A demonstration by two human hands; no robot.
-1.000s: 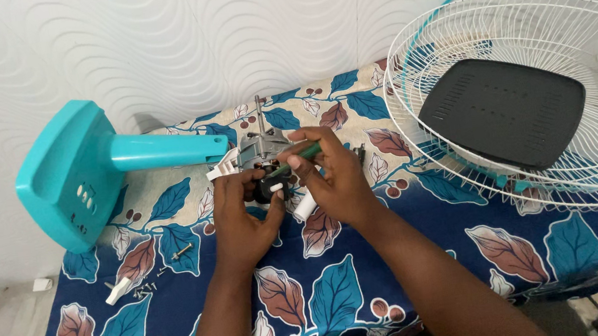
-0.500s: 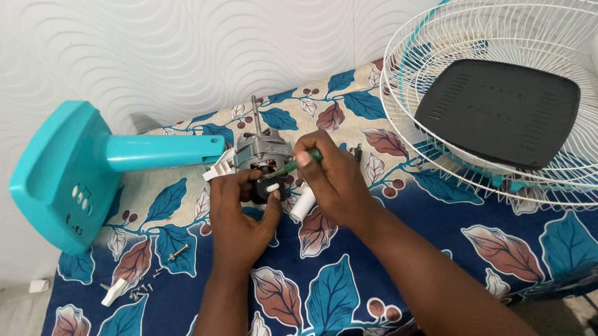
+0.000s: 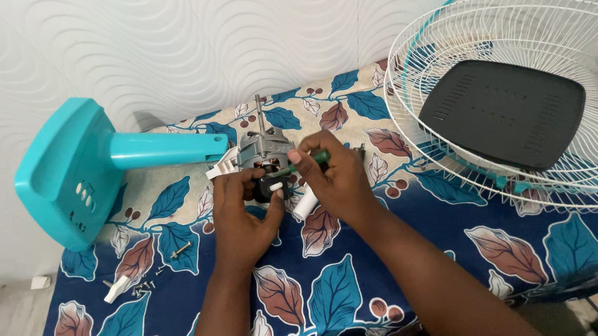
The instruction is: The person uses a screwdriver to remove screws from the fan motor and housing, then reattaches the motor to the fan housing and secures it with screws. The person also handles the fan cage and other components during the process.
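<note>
1. Nearest the camera, two forearms are reaching up over the tabletop [image 3: 343, 304], which is wearing a dark blue cloth with teal and brown leaves.
2. The left hand [image 3: 241, 215] is cupping the fan motor [image 3: 262, 157] from below, its fingers curled against the dark lower part.
3. The right hand [image 3: 341, 178] is pinching a green-handled screwdriver [image 3: 307, 163], fingers closed around it, the tip pointing left into the motor.
4. The motor is sitting mid-table, its shaft standing upright.
5. Off to the left, loose screws [image 3: 149, 281] are lying near a small white plastic piece [image 3: 116, 289].
6. Further back, a teal fan base [image 3: 85, 172] is lying on its side.
7. To the right, a white wire fan guard [image 3: 528, 92] is holding a black cover [image 3: 505, 120].
</note>
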